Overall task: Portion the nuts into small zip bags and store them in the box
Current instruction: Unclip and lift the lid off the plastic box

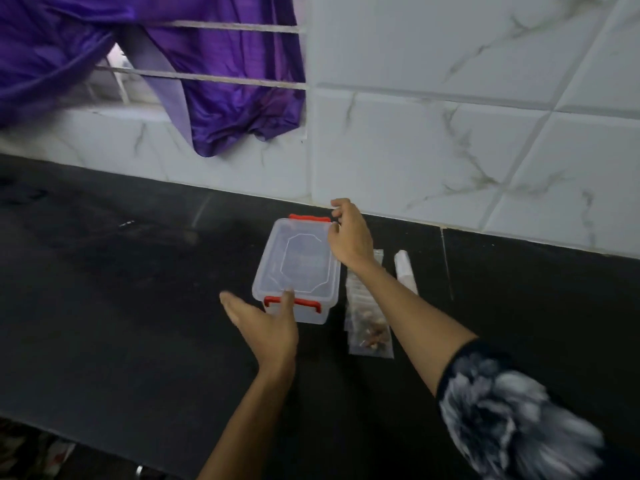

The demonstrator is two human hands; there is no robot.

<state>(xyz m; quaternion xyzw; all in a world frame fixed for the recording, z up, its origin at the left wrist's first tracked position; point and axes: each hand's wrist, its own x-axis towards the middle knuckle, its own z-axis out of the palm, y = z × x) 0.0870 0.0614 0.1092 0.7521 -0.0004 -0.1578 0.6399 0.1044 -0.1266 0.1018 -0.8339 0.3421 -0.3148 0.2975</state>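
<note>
We see the clear plastic box [297,270] in the middle of the frame, standing on the dark desk [121,306] with its lid on and red clasps at its near and far ends. Its far end lies close to the tiled wall [450,133], with only a narrow strip of desk between them.

Our left hand [266,323] sits at the near end of the box, fingers straight and spread wide, the thumb touching the near red clasp [292,303]; this grip holds nothing. Our right hand [349,237] is at the far right corner of the lid, fingers loosely curled at the edge; we cannot tell whether this grip is pinching the lid or only touching it.

Just right of the box, partly under our right forearm, lies a row of small zip bags [369,327], the nearest one showing brown nuts inside. Beside them, further right, lies a white roll [406,273].

Left of the box the desk runs broad and bare toward the left frame edge. A purple cloth [225,98] hangs over window bars in the upper left.
</note>
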